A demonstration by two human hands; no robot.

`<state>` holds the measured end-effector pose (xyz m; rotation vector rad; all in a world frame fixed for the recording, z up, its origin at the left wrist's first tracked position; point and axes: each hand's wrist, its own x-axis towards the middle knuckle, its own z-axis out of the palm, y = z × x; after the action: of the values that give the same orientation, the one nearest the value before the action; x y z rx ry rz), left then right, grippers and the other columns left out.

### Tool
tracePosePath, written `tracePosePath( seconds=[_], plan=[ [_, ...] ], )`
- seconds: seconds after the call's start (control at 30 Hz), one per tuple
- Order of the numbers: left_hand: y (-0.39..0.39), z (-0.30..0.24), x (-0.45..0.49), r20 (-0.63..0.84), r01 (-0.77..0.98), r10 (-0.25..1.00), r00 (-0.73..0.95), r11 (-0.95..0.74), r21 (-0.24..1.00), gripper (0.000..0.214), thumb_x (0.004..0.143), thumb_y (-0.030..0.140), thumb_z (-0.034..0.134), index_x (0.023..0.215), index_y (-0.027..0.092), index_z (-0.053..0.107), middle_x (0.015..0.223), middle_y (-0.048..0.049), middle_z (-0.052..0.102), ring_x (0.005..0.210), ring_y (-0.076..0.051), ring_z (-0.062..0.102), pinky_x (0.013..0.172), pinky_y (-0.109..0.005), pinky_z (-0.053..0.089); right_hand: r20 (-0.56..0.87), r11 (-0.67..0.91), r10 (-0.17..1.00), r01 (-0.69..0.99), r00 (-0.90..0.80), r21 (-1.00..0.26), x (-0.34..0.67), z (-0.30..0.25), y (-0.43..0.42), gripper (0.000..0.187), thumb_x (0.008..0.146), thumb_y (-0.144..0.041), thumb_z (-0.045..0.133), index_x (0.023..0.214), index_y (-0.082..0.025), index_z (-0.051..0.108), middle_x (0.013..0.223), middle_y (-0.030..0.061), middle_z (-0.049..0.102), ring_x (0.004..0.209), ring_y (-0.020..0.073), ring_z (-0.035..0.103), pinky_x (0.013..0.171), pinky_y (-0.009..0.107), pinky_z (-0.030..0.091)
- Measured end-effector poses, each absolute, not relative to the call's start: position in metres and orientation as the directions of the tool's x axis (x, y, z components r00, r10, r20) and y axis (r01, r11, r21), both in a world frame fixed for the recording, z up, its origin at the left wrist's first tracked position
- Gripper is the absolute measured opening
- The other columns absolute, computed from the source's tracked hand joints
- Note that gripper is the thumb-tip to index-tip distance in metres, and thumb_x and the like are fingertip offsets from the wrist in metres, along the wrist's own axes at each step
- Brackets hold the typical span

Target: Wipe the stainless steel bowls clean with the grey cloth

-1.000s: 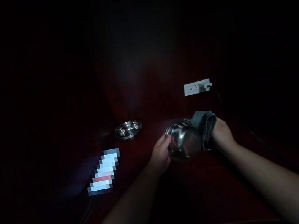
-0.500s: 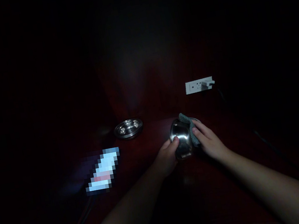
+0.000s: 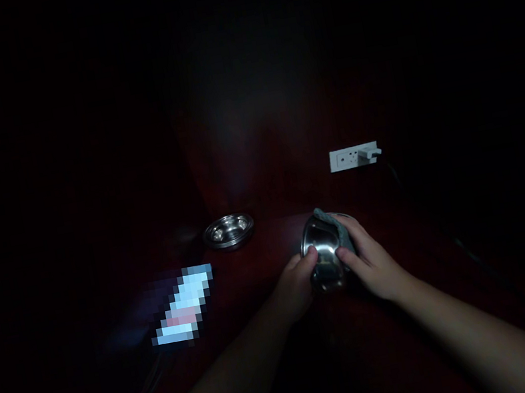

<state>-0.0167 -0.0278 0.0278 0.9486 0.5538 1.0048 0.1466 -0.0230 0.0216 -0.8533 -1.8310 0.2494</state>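
A shiny metal bowl [image 3: 323, 250] is held tilted on its side above the dark red table [image 3: 265, 270]. My left hand [image 3: 298, 285] grips its left rim, thumb on the outer wall and fingers hidden behind. My right hand [image 3: 373, 261] is closed around a grey-green cloth [image 3: 342, 230], pressing it against the right side and base of the bowl. The right thumb rests on the bowl's wall. Part of the cloth shows along the top of the bowl, and the rest is under the hand.
More metal dishware, a shallow bowl [image 3: 229, 231], sits at the back left. A lit phone-like screen [image 3: 185, 305], blurred out, lies at the left with a cable below it. On the back wall is a white socket panel [image 3: 354, 156] with a plug. Much of the surroundings is dark.
My right hand has shifted on the cloth, its thumb now lower on the bowl's wall, and the cloth lies flatter. The whole view has moved slightly.
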Motion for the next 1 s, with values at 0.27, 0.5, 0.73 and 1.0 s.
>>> tracePosePath(
  seconds=[0.27,0.5,0.73,1.0],
  plan=[
    [-0.028,0.029,-0.018,0.016,-0.438,0.891,0.453,0.207,0.875,0.049,0.07,0.051,0.067,0.093,0.008,0.066,0.082,-0.0092,0.069,0.076,-0.018,0.063,0.08,-0.031,0.043,0.727,0.716,0.639,0.541,-0.252,-0.442,0.141,0.024,-0.029,0.116,0.049,-0.042,0.083,0.143,-0.022,0.017,0.141,0.0146,0.03,0.13,0.0349,0.034,0.106,0.051,0.032],
    [-0.027,0.028,-0.024,0.144,-0.353,0.782,0.606,0.102,0.93,0.055,0.067,0.055,0.068,0.099,0.01,0.065,0.094,-0.0122,0.069,0.087,-0.023,0.064,0.083,-0.033,0.043,0.689,0.7,0.696,0.403,-0.2,-0.59,0.137,0.016,-0.031,0.11,0.053,-0.039,0.081,0.14,-0.021,0.016,0.136,0.0173,0.039,0.123,0.0349,0.045,0.101,0.051,0.039],
    [-0.027,0.032,-0.023,0.39,-0.341,0.647,0.656,-0.207,0.917,0.081,0.067,0.066,0.061,0.13,0.018,0.048,0.138,-0.0137,0.047,0.128,-0.035,0.041,0.105,-0.046,0.032,0.66,0.686,0.727,0.262,-0.19,-0.679,0.138,0.014,-0.028,0.106,0.055,-0.045,0.081,0.139,-0.022,0.021,0.136,0.017,0.041,0.124,0.0369,0.044,0.1,0.053,0.039],
    [-0.011,0.019,-0.025,0.507,-0.261,0.596,0.623,-0.453,0.853,0.083,0.066,0.074,0.052,0.13,0.021,0.05,0.155,-0.0045,0.016,0.138,-0.038,0.018,0.116,-0.049,0.015,0.676,0.698,0.716,0.205,-0.175,-0.686,0.137,0.019,-0.032,0.102,0.057,-0.047,0.08,0.139,-0.022,0.025,0.136,0.015,0.04,0.127,0.035,0.04,0.103,0.051,0.035]
  ],
)
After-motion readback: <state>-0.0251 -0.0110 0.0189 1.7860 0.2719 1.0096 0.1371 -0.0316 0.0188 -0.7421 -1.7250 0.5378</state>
